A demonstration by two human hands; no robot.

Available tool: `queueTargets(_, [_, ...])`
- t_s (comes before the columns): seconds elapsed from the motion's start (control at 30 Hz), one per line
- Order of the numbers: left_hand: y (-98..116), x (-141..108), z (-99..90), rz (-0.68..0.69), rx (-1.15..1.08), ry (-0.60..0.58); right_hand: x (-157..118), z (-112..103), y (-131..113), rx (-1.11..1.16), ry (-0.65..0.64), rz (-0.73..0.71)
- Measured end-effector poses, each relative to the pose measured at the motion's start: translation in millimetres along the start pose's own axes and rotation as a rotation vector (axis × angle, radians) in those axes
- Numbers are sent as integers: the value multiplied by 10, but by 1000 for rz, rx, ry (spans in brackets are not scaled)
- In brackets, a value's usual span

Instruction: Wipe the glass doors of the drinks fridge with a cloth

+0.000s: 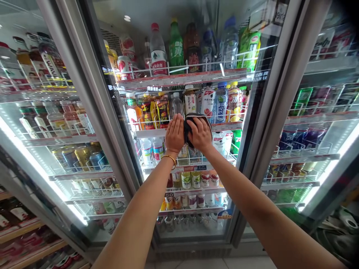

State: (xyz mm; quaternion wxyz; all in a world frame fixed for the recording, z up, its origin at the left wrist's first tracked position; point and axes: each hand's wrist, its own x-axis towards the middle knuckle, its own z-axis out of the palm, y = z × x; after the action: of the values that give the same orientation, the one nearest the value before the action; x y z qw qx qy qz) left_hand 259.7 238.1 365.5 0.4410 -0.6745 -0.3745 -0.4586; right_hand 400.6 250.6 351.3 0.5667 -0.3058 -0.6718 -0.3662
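Both arms reach forward to the middle glass door of a drinks cooler. My left hand lies flat at the glass, fingers together and pointing up, with a gold bangle at the wrist; nothing shows in it. Just to its right, my right hand presses a dark cloth with a pale edge against the door, fingers bent over it. The cloth sticks out on both sides of that hand and touches or nearly touches my left hand. Behind the glass stand rows of bottles.
Metal door frames rise on either side, with more glass-fronted shelves beyond them. Wooden shelves with packaged goods stand at the lower left. A cluttered pile is at the lower right, and pale floor shows at the bottom.
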Motion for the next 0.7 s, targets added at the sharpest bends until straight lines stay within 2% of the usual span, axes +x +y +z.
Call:
queueTargets(0.07, [-8, -5, 2, 13, 0, -3, 99, -42, 134, -12, 16, 75])
queueTargets(0.13, [-13, -11, 8, 19, -11, -15, 109, -99, 290, -43, 83, 215])
queueTargets(0.2, [-14, -15, 16, 16, -20, -17, 27, -154, 419, -75, 167, 319])
queueTargets(0.3, [-7, -16, 26, 11, -28, -16, -201, -190, 466, -110, 241, 358])
queueTargets(0.4, [5, -12, 26, -2, -41, -25, -397, -146, 312, -110, 226, 351])
queueTargets(0.47, [9, -10, 21, 2, -35, -20, -425, -86, 152, -88, 174, 308])
queueTargets(0.6, [-2, -9, 4, 34, -19, -5, -221, 11, -61, -43, 35, 114])
queueTargets(0.7, [-17, -14, -4, 24, -26, -8, -12, 11, -16, -24, -38, 24])
